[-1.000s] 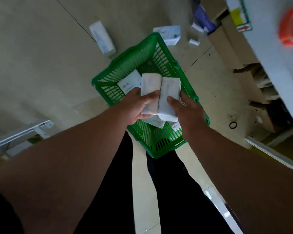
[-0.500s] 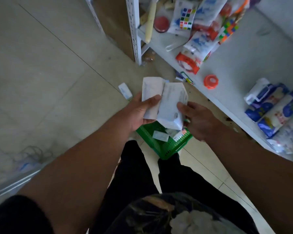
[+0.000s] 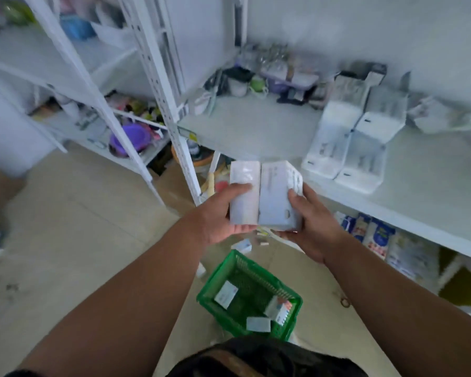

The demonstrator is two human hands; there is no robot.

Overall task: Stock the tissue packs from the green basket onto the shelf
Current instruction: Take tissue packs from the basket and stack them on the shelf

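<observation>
White tissue packs [image 3: 264, 195] clamped side by side in left hand [image 3: 223, 213] and right hand [image 3: 310, 221], long axes aimed at shelf [image 3: 256, 126] ahead, above green basket [image 3: 245, 295].

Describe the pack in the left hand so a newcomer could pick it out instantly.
Start at the green basket on the floor, then look up to the two hands. The left hand grips the plain white tissue pack; its neighbour in the right hand shows printed edges.
</observation>
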